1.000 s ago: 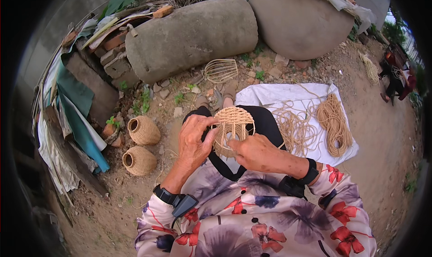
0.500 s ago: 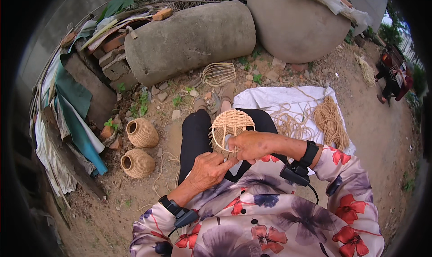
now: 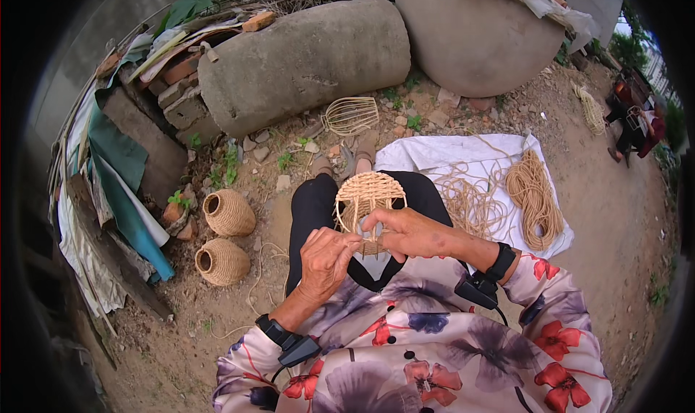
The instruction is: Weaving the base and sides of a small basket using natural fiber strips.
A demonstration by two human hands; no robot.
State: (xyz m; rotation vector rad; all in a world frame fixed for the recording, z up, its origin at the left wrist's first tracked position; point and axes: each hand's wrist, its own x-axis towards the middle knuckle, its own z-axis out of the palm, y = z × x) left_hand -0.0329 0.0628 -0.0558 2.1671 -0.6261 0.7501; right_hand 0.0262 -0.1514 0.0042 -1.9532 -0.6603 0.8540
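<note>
A partly woven basket (image 3: 371,186) rests between my thighs, its upper band closely woven in pale cord and thin ribs showing below. My right hand (image 3: 414,233) comes over its right side, fingers bent around the ribs and near rim. Close against the near left edge, my left hand (image 3: 326,259) has thumb and fingers pinched together; what they pinch, perhaps cord, is too small to make out. Some of the basket's lower part is hidden behind my hands.
Two round woven baskets (image 3: 229,212) stand on the ground at left. A bare basket frame (image 3: 350,116) lies beyond my feet. At right, a white sheet (image 3: 413,152) bears a coil of cord (image 3: 534,196) and loose strands. A concrete cylinder (image 3: 308,62) lies behind; a person sits far right.
My left hand has lifted slightly and its fingers have drawn into a pinch. The right hand has shifted up a little, its fingers now bent over the ribs.
</note>
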